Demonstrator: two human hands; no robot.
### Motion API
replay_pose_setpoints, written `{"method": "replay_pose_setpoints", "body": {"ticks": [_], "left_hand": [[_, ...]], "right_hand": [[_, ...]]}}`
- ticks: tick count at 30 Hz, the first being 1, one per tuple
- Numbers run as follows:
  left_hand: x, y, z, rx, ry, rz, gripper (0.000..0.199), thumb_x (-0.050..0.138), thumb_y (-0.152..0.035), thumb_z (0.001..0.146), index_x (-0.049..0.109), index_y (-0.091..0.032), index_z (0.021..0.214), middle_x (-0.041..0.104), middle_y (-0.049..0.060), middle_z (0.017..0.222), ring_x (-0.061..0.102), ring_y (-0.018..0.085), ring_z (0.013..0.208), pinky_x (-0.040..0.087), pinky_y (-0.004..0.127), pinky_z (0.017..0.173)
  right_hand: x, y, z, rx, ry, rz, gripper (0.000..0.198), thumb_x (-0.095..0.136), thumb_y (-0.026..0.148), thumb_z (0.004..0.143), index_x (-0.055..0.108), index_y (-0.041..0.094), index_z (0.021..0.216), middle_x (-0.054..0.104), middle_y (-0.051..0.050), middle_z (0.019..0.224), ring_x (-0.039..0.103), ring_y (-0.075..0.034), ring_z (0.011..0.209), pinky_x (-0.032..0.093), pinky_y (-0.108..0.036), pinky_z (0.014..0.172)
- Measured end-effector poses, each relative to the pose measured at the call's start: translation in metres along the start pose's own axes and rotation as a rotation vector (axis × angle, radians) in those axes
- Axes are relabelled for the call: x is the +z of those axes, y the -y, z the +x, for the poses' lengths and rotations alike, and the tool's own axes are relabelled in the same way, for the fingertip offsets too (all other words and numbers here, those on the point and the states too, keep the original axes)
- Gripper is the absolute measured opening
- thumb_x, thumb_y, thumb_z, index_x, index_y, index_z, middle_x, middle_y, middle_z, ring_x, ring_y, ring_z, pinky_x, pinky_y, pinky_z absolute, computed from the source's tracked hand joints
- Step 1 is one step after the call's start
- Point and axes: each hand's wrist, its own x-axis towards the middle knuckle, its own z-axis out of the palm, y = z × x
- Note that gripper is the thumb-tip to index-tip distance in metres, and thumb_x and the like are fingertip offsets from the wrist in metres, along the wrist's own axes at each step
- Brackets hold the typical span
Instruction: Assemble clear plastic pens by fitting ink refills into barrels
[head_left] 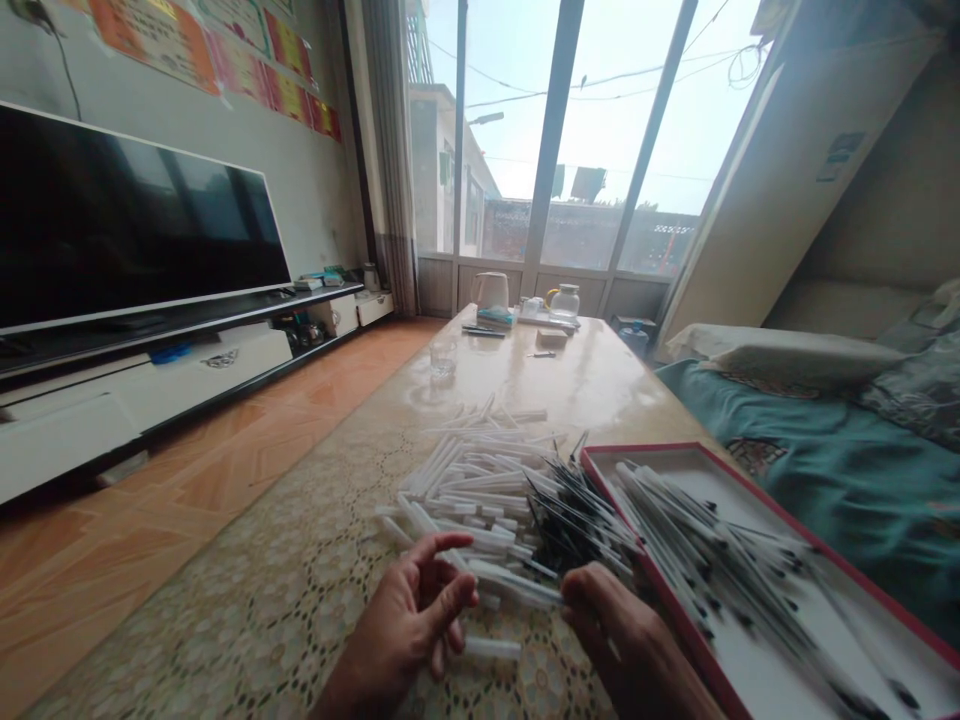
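Note:
My left hand [412,615] is over the patterned table cover, thumb and index finger apart and the other fingers loosely curled. Close to its fingertips is a short translucent plastic tube [493,648]. My right hand [626,630] is closed in a pinch at the end of a slim whitish plastic tube [517,582], which points left toward my other hand; its fingertips are partly hidden. Just beyond both hands lies a loose heap of translucent white tubes [457,485]. A bundle of thin black sticks [574,510] sits against the heap's right side.
To the right, a red-rimmed shallow box [701,450] holds many slender pale sticks with dark ends [720,550]. Farther along the table [360,480] stand a drinking glass [443,358], a white jug [492,290] and a glass pot [565,303]. A teal-covered seat [750,420] borders the right side.

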Motion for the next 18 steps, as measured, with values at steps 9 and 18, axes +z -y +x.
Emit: {"method": "replay_pose_setpoints", "body": {"ticks": [9, 18], "left_hand": [[0.009, -0.005, -0.018, 0.274, 0.115, 0.621, 0.009, 0.061, -0.023, 0.084, 0.067, -0.016, 0.083, 0.066, 0.002, 0.069, 0.06, 0.015, 0.062, 0.045, 0.022, 0.057], [0.011, -0.001, -0.016, 0.83, 0.324, 1.378, 0.016, 0.056, -0.021, 0.089, 0.059, -0.018, 0.073, 0.065, 0.002, 0.065, 0.06, 0.014, 0.05, 0.035, 0.025, 0.043]], "right_hand": [[0.017, 0.003, 0.001, -0.261, 0.044, -0.179, 0.037, 0.021, 0.04, 0.103, 0.049, 0.023, 0.086, 0.066, -0.001, 0.067, 0.064, -0.014, 0.05, 0.039, -0.021, 0.044], [0.031, -0.004, -0.017, -0.09, 0.268, -0.028, 0.056, 0.02, 0.053, 0.1, 0.045, 0.02, 0.062, 0.039, 0.007, 0.045, 0.036, -0.005, 0.039, 0.017, -0.02, 0.037]]}}
